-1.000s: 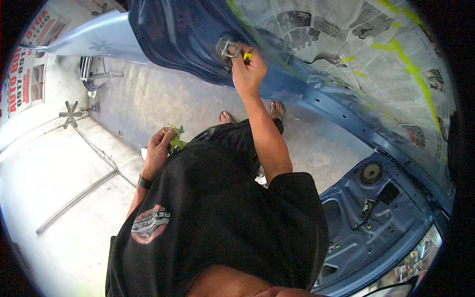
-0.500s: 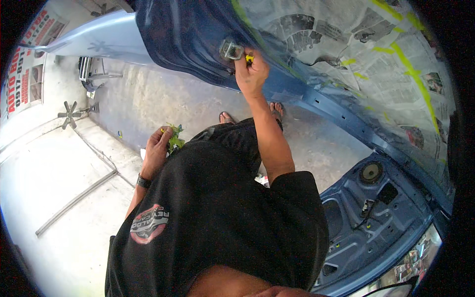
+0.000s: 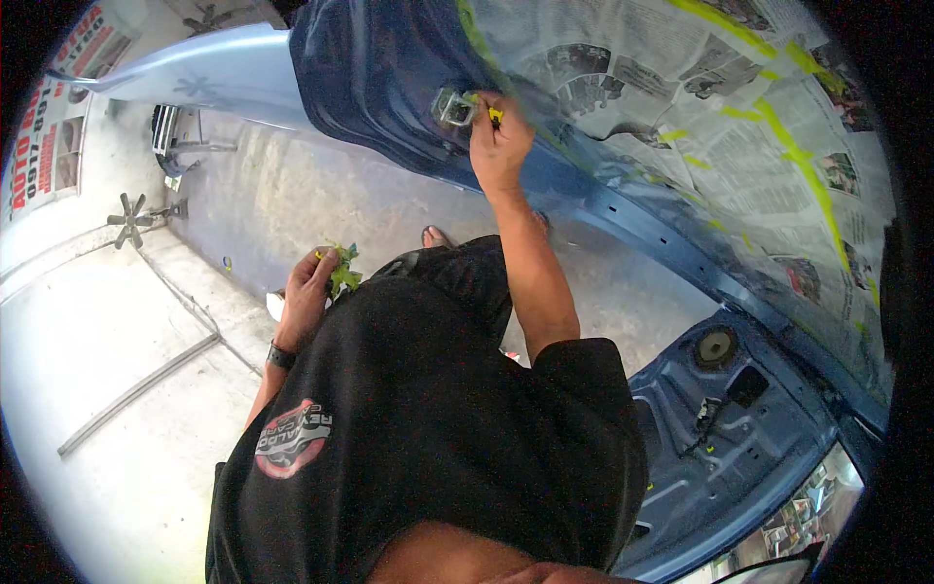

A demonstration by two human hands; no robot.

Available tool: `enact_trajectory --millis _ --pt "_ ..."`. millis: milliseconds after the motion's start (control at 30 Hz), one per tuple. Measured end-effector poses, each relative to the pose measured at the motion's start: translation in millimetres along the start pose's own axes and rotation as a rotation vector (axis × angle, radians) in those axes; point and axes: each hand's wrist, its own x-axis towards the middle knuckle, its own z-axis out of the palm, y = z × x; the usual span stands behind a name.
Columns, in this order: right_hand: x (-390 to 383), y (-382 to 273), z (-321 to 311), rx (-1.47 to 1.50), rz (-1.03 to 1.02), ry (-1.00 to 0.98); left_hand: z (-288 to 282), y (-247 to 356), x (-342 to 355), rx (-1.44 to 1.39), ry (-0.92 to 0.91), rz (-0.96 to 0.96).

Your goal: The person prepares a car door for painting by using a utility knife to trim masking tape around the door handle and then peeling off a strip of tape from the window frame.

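At the blue car body panel (image 3: 360,83), my right hand (image 3: 501,146) is closed in a pinch, with a bit of yellow masking tape (image 3: 496,117) at its fingers. Right beside the fingertips a squarish clear-and-grey fitting (image 3: 453,107) sits on the panel. My left hand (image 3: 307,287) hangs lower, away from the car, its fingers closed on a crumpled wad of yellow-green masking tape (image 3: 344,271). Just below that hand a small white thing (image 3: 276,304) is partly hidden.
Newspaper sheets (image 3: 720,146) fixed with yellow-green tape cover the car at upper right. An open blue door (image 3: 739,467) with a round speaker (image 3: 715,346) stands at lower right. A fan-shaped part (image 3: 129,222) is by the white wall. Concrete floor (image 3: 321,185) lies between.
The view has shifted slightly. My right hand remains by the clear-and-grey fitting, and a yellow-green bit now shows at its fingertips. My left hand still holds the tape wad.
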Motion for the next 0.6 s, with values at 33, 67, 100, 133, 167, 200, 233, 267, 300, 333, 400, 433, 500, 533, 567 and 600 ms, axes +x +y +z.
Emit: enact_trajectory --millis 33,67,100,133,167,200,233,267,300,333,400,433,500,533,567,600 --pt "1.2 -0.4 0.4 -0.022 -0.036 0.023 0.3 0.8 -0.4 -0.002 0.0 -0.001" --pt "1.3 0.4 -0.3 -0.023 -0.036 0.02 0.2 1.7 -0.8 -0.001 -0.001 -0.005" --pt "0.7 2.6 -2.1 -0.066 -0.035 0.019 0.0 2.8 -1.1 0.001 -0.003 -0.01" --pt "0.9 3.0 -4.6 -0.111 -0.032 0.013 -0.7 -0.1 -0.9 -0.005 -0.003 -0.013" --pt "3.3 3.4 -7.7 -0.114 -0.033 0.008 -1.7 -4.8 0.5 -0.038 0.001 -0.018" --pt "7.4 3.4 -11.8 -0.156 -0.121 0.0 -1.9 -6.7 1.4 -0.071 0.004 -0.023" --pt "11.7 3.7 -17.5 -0.206 -0.212 -0.009 2.5 -3.4 2.2 -0.077 -0.006 -0.027" --pt "23.2 -9.8 -23.1 -0.211 -0.211 -0.017 9.2 4.3 -1.1 -0.048 0.003 -0.028" --pt "37.2 -25.3 -30.6 -0.296 -0.26 -0.062 13.4 8.5 -2.0 -0.018 0.01 -0.028" --pt "45.4 -39.5 -35.1 -0.376 -0.308 -0.104 13.5 6.5 -1.3 -0.02 0.01 -0.03" --pt "43.6 -48.5 -38.3 -0.269 -0.267 -0.119 13.7 -0.8 2.4 -0.06 -0.043 -0.022" --pt "42.9 -53.3 -40.0 -0.163 -0.233 -0.135 16.0 1.0 2.2 -0.066 -0.05 -0.019" --pt "30.8 -59.6 -51.0 -0.174 -0.081 -0.222 24.6 4.9 1.2 -0.074 -0.066 -0.01" --pt "21.2 -66.7 -56.1 -0.179 0.082 -0.319 26.6 4.4 -2.2 -0.088 -0.067 -0.015" --pt "12.8 -72.1 -61.8 -0.183 0.081 -0.329 32.1 3.6 -0.3 -0.078 -0.086 -0.007" --pt "3.7 -79.2 -66.6 -0.171 0.208 -0.327 38.0 2.7 2.3 -0.07 -0.104 0.0"
